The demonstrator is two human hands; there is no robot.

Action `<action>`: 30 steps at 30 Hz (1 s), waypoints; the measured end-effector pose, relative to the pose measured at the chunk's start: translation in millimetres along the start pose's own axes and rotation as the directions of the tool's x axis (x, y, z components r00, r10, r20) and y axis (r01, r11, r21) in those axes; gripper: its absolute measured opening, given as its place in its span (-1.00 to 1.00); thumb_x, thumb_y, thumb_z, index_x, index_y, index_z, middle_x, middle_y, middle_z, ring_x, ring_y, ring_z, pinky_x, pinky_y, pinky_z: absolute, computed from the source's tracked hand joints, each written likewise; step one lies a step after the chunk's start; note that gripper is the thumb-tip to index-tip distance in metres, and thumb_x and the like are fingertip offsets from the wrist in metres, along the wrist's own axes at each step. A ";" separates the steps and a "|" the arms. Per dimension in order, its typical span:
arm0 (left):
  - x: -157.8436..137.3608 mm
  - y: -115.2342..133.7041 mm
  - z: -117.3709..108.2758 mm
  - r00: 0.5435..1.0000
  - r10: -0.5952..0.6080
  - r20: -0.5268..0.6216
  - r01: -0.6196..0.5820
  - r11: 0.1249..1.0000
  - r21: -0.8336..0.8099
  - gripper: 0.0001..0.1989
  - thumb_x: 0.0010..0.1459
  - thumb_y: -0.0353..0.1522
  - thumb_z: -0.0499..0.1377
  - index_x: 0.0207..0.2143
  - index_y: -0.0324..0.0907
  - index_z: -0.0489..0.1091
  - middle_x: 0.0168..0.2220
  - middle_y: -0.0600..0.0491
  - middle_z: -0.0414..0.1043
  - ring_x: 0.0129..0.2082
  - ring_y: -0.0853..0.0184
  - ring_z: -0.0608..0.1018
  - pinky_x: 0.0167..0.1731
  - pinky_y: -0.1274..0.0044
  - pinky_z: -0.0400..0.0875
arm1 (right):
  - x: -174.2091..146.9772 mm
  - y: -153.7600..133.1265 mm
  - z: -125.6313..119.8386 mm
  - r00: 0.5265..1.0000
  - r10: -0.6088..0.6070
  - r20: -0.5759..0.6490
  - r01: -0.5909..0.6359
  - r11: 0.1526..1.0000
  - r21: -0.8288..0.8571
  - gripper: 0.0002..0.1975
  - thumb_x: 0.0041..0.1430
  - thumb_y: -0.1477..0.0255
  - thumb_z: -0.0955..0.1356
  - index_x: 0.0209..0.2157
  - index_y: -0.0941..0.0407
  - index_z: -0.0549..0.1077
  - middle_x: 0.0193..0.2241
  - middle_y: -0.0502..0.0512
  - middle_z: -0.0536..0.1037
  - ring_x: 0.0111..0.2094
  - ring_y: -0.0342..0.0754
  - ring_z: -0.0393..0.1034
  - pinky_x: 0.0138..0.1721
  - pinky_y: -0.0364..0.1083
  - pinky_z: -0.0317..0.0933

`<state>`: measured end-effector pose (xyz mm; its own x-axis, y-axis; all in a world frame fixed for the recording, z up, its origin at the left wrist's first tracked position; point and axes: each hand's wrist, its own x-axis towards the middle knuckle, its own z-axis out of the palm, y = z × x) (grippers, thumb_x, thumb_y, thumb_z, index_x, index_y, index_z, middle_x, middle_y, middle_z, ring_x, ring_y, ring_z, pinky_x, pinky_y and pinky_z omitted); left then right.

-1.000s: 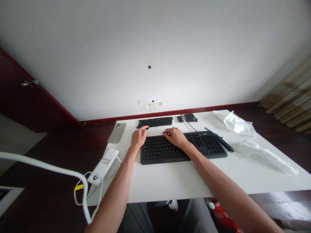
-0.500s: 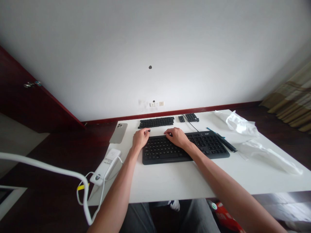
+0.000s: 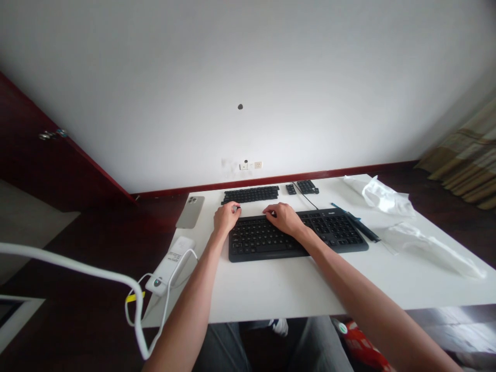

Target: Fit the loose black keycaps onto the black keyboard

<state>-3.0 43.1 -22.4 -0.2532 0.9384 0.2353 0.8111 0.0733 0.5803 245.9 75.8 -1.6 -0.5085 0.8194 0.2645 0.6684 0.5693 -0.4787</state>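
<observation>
A black keyboard [image 3: 267, 241] lies on the white table in front of me. My left hand [image 3: 226, 218] is over its upper left corner, thumb and fingers pinched on a small black keycap [image 3: 237, 208]. On the keyboard's top rows, my right hand [image 3: 285, 219] rests with its fingers curled in; what is under the fingertips is hidden. Behind the keyboard lie rows of loose black keycaps [image 3: 251, 195]. A small group of keycaps [image 3: 290, 189] and a number-pad group [image 3: 307, 187] are to their right.
A phone [image 3: 190, 212] lies at the left edge, near a white power strip [image 3: 170, 266] with a cable. Right of the keyboard are a dark, slim tool-like item [image 3: 362, 227] and crumpled white plastic [image 3: 387, 199]. The keyboard cord [image 3: 308, 199] runs backward.
The view has shifted very slightly. My left hand has turned a little, keeping its pinch on the keycap. My right hand stays in nearly the same place on the keyboard.
</observation>
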 end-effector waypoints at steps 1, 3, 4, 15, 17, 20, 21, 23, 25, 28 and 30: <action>-0.9 0.8 -0.7 1.000 0.002 -0.008 -0.002 1.000 -0.006 -0.95 0.21 -0.36 0.33 -0.28 0.00 0.59 -0.49 0.13 0.45 -0.45 0.25 0.47 -0.42 0.48 0.18 | -0.1 0.5 1.1 1.000 -0.012 -0.011 0.012 1.000 0.008 -0.76 0.27 0.49 0.35 -0.19 0.07 0.69 -0.29 0.09 0.70 -0.24 0.04 0.53 -0.12 -0.09 0.31; -3.1 3.5 -3.1 0.999 0.020 -0.028 -0.021 0.999 -0.025 -0.94 0.19 -0.39 0.33 -0.34 -0.03 0.55 -0.43 0.11 0.48 -0.40 0.25 0.49 -0.39 0.47 0.20 | -0.5 1.1 3.4 0.998 -0.049 -0.050 0.050 0.998 0.032 -0.77 0.25 0.53 0.36 -0.19 0.07 0.69 -0.27 0.09 0.70 -0.17 0.08 0.51 -0.06 -0.06 0.32; -4.3 5.4 -4.8 0.998 0.039 -0.039 -0.041 0.998 -0.040 -0.93 0.19 -0.40 0.33 -0.35 -0.04 0.54 -0.38 0.09 0.50 -0.37 0.24 0.50 -0.36 0.47 0.22 | -0.6 1.0 4.3 0.995 -0.073 -0.074 0.077 0.996 0.047 -0.77 0.24 0.55 0.36 -0.20 0.08 0.68 -0.26 0.08 0.70 -0.13 0.10 0.50 -0.03 -0.04 0.33; -14.9 25.1 -6.8 0.955 0.284 0.085 -0.197 0.823 -0.532 -0.80 0.27 -0.19 0.32 -0.18 -0.13 0.52 -0.20 0.03 0.58 -0.30 0.29 0.57 -0.28 0.51 0.44 | -6.8 -22.8 3.0 0.957 -0.223 -0.186 0.274 0.904 0.327 -0.77 0.22 0.52 0.44 -0.08 0.05 0.55 -0.22 0.04 0.58 -0.23 -0.04 0.43 -0.13 -0.07 0.34; -15.7 26.0 -4.5 0.941 0.318 0.115 -0.168 0.735 -0.657 -0.72 0.25 -0.14 0.36 -0.19 -0.16 0.52 -0.21 0.00 0.57 -0.28 0.28 0.58 -0.27 0.51 0.44 | -8.3 -26.5 2.6 0.958 -0.209 -0.196 0.270 0.886 0.376 -0.83 0.22 0.50 0.44 -0.14 0.06 0.53 -0.29 0.01 0.54 -0.28 -0.07 0.41 -0.17 -0.08 0.33; -16.3 26.7 -4.7 0.928 0.342 0.150 -0.127 0.667 -0.734 -0.68 0.21 -0.13 0.40 -0.20 -0.17 0.51 -0.20 -0.02 0.57 -0.24 0.26 0.59 -0.24 0.50 0.44 | -9.5 -29.9 1.7 0.956 -0.198 -0.218 0.275 0.864 0.422 -0.91 0.25 0.48 0.42 -0.19 0.06 0.52 -0.30 0.01 0.54 -0.29 -0.08 0.41 -0.16 -0.09 0.33; -16.3 26.7 -5.4 0.924 0.346 0.162 -0.113 0.653 -0.749 -0.68 0.20 -0.13 0.41 -0.19 -0.17 0.51 -0.19 -0.02 0.57 -0.23 0.25 0.59 -0.23 0.49 0.44 | -9.7 -30.7 1.3 0.955 -0.198 -0.220 0.277 0.858 0.432 -0.90 0.25 0.48 0.42 -0.18 0.06 0.52 -0.28 0.01 0.55 -0.29 -0.08 0.42 -0.16 -0.09 0.34; -16.2 26.4 -7.1 0.916 0.356 0.185 -0.089 0.629 -0.772 -0.67 0.19 -0.14 0.43 -0.18 -0.18 0.50 -0.19 -0.03 0.57 -0.21 0.24 0.60 -0.21 0.49 0.44 | -10.1 -31.8 0.7 0.956 -0.205 -0.211 0.280 0.851 0.444 -0.86 0.25 0.48 0.42 -0.14 0.05 0.53 -0.27 0.01 0.57 -0.28 -0.08 0.43 -0.14 -0.09 0.34; -16.0 25.7 -8.1 0.905 0.369 0.211 -0.068 0.616 -0.785 -0.66 0.18 -0.15 0.43 -0.15 -0.18 0.50 -0.18 -0.03 0.58 -0.19 0.23 0.61 -0.19 0.48 0.44 | -10.5 -32.3 0.5 0.957 -0.216 -0.194 0.282 0.847 0.450 -0.84 0.26 0.48 0.43 -0.12 0.05 0.55 -0.27 0.00 0.58 -0.26 -0.08 0.45 -0.13 -0.09 0.35; -15.9 24.7 -7.8 0.902 0.369 0.222 -0.057 0.612 -0.789 -0.66 0.17 -0.17 0.44 -0.14 -0.18 0.50 -0.20 -0.03 0.59 -0.21 0.23 0.62 -0.22 0.49 0.43 | -10.8 -32.3 1.1 0.953 -0.236 -0.187 0.295 0.861 0.415 -0.84 0.28 0.47 0.42 -0.10 0.05 0.56 -0.26 0.02 0.58 -0.26 -0.07 0.46 -0.15 -0.09 0.36; -16.1 24.8 -7.6 0.907 0.367 0.207 -0.072 0.619 -0.782 -0.67 0.16 -0.19 0.44 -0.15 -0.18 0.50 -0.21 -0.02 0.60 -0.23 0.24 0.61 -0.26 0.51 0.41 | -10.8 -32.0 1.3 0.947 -0.257 -0.191 0.312 0.874 0.372 -0.83 0.30 0.46 0.42 -0.08 0.06 0.57 -0.22 0.06 0.60 -0.25 -0.06 0.47 -0.14 -0.07 0.37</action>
<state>17.2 27.2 -5.9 0.1768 0.9479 0.2652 0.1081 -0.2865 0.9520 229.3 48.6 9.7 -0.5498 0.6429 0.5332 0.2235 0.7284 -0.6477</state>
